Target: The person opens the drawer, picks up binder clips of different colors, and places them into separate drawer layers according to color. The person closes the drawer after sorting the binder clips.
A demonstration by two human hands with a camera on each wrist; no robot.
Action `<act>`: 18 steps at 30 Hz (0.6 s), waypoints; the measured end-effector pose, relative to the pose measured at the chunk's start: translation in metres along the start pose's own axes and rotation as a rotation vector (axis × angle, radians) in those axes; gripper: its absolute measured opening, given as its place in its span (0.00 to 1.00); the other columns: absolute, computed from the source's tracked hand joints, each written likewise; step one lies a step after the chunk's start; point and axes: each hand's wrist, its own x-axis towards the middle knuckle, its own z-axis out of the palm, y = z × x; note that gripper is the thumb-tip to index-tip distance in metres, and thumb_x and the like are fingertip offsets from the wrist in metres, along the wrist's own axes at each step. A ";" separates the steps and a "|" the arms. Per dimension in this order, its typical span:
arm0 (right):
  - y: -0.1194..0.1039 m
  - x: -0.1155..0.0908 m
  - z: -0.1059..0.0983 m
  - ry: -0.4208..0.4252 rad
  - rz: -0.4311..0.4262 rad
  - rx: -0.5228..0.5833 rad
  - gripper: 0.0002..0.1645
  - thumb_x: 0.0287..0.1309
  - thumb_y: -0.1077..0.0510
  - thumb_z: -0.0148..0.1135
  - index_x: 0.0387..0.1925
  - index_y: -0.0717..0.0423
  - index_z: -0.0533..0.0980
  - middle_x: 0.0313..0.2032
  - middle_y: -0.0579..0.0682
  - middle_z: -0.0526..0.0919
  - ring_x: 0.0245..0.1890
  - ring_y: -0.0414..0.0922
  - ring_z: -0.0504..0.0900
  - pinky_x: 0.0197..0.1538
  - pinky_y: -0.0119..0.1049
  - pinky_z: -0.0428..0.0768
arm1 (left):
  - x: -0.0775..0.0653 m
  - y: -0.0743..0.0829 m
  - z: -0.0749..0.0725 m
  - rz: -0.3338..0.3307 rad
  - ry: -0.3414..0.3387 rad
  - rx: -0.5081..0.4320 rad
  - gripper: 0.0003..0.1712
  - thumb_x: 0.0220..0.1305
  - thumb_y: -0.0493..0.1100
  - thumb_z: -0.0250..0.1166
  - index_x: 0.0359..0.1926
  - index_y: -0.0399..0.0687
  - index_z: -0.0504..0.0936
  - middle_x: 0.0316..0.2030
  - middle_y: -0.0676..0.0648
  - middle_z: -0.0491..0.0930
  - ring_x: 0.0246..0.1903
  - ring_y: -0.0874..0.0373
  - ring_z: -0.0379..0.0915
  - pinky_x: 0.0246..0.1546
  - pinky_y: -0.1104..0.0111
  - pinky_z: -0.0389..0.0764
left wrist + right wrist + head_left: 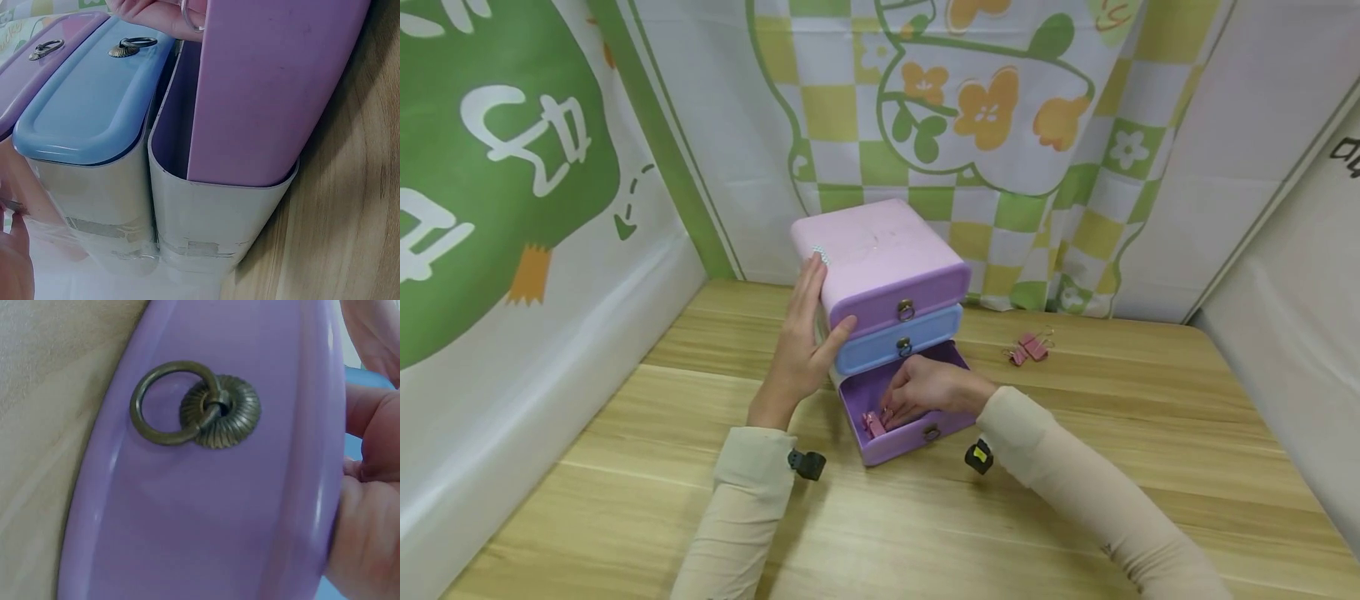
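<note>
A small chest of drawers has a pink top, a purple upper drawer and a blue middle drawer. Its purple bottom drawer is pulled out. My left hand rests along the chest's left side, fingers fairly straight and thumb at the upper drawer's front. Inside the bottom drawer, my right hand pinches a binder clip, whose wire handle shows beside the fingers in the left wrist view. Another pink binder clip lies in the drawer's left part.
Several pink binder clips lie on the wooden table to the right of the chest. A printed curtain hangs close behind it. Each drawer front carries a brass ring pull.
</note>
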 end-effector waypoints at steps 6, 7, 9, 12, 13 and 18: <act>0.002 -0.009 -0.011 0.021 -0.019 -0.056 0.19 0.70 0.68 0.53 0.54 0.78 0.81 0.46 0.69 0.90 0.48 0.57 0.93 0.54 0.42 0.91 | -0.001 0.001 0.001 0.004 -0.003 -0.004 0.47 0.74 0.47 0.62 0.85 0.46 0.50 0.86 0.48 0.46 0.86 0.49 0.39 0.87 0.48 0.46; 0.002 -0.012 -0.014 0.021 -0.025 -0.063 0.19 0.70 0.68 0.53 0.54 0.78 0.81 0.47 0.69 0.90 0.49 0.58 0.92 0.55 0.42 0.91 | -0.001 0.001 0.001 0.006 -0.002 -0.005 0.47 0.74 0.47 0.62 0.85 0.46 0.50 0.86 0.47 0.46 0.86 0.49 0.39 0.87 0.48 0.46; 0.001 -0.019 -0.021 0.016 -0.037 -0.065 0.20 0.71 0.67 0.52 0.55 0.78 0.80 0.49 0.70 0.89 0.51 0.59 0.91 0.57 0.43 0.90 | -0.001 0.001 0.001 0.007 -0.002 -0.005 0.47 0.73 0.47 0.62 0.85 0.46 0.50 0.86 0.47 0.46 0.86 0.49 0.39 0.87 0.48 0.46; -0.001 -0.032 -0.034 0.020 -0.049 -0.077 0.21 0.73 0.63 0.53 0.55 0.77 0.80 0.51 0.70 0.89 0.53 0.58 0.91 0.58 0.43 0.90 | -0.001 0.002 0.000 0.008 -0.002 -0.006 0.47 0.73 0.47 0.62 0.85 0.46 0.50 0.86 0.47 0.46 0.86 0.49 0.39 0.87 0.48 0.46; -0.002 -0.036 -0.038 0.023 -0.050 -0.081 0.21 0.74 0.61 0.54 0.56 0.76 0.80 0.52 0.69 0.88 0.54 0.58 0.91 0.58 0.43 0.90 | 0.000 0.002 0.000 0.009 -0.001 -0.006 0.47 0.73 0.47 0.62 0.85 0.46 0.50 0.86 0.47 0.46 0.86 0.49 0.38 0.87 0.48 0.45; -0.005 -0.060 -0.057 0.049 -0.052 -0.081 0.22 0.75 0.59 0.54 0.58 0.74 0.80 0.55 0.70 0.87 0.56 0.55 0.90 0.61 0.44 0.89 | 0.001 0.001 0.001 0.020 0.008 -0.008 0.47 0.73 0.46 0.62 0.85 0.45 0.51 0.86 0.46 0.47 0.86 0.47 0.39 0.87 0.48 0.45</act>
